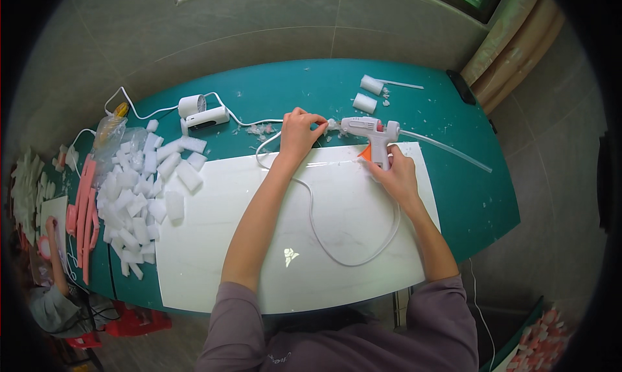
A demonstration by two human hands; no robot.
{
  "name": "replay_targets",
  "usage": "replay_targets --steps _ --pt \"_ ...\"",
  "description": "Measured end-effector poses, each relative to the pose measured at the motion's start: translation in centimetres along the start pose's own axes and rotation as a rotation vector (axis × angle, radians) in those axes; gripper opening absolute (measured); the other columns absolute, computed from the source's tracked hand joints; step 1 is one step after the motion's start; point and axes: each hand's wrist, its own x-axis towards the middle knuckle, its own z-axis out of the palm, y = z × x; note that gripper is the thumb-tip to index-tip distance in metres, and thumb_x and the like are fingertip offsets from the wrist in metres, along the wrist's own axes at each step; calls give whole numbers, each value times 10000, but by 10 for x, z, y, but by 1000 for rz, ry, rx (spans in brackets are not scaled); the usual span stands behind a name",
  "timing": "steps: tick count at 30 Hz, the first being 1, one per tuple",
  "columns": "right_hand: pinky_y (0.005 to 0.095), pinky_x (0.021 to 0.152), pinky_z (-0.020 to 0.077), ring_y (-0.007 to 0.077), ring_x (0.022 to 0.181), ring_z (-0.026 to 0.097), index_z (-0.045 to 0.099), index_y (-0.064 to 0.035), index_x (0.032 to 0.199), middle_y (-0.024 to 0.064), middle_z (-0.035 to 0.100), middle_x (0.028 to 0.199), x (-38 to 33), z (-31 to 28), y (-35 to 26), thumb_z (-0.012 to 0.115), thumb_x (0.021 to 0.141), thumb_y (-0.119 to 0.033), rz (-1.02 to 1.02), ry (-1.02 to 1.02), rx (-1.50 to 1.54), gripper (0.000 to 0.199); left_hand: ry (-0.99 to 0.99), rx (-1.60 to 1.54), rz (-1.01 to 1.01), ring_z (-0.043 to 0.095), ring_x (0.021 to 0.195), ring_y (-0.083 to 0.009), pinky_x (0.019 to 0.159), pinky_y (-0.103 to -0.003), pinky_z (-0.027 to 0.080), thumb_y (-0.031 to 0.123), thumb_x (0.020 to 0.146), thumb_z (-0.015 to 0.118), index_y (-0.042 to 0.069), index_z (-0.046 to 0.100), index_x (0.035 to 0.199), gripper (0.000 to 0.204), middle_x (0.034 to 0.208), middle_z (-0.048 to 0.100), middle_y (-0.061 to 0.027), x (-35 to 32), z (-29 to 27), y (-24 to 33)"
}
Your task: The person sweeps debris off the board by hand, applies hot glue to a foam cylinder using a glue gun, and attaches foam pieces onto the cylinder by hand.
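Observation:
A white glue gun [357, 125] with an orange trigger [367, 153] lies level above the board's far edge, its nozzle toward the left. My right hand [398, 177] is wrapped round its handle. Out of the gun's back runs a long translucent glue stick [447, 150]. My left hand [302, 133] is at the nozzle side, thumb and forefinger pinched beside a small clear clump of glue [333, 125] at the tip. Whatever those fingertips hold is too small to make out. The gun's white cord [312, 210] loops over the glossy white board [214, 242] beneath my forearms.
White foam blocks [133, 200] are heaped left of the board, beside pink strips [84, 210]. Two white cylinders [365, 104] stand at the back right of the green table [466, 197]. A white device [207, 117] sits at the back left. Another person's hand [52, 228] shows far left.

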Motion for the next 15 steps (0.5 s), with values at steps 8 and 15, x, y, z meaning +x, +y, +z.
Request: replay_targets --steps 8,15 --pt "296 574 483 230 602 634 503 30 951 173 628 694 1 2 4 664 672 -205 -42 177 208 399 -4 -8 3 493 758 -191 728 -301 395 170 668 686 119 689 715 70 652 563 -40 0 1 -2" --pt "292 558 482 232 556 625 493 10 931 159 624 654 3 2 7 670 649 -203 -92 209 175 395 2 7 23 499 740 -173 739 -293 383 172 682 675 113 690 724 74 638 578 -28 0 -1 0"
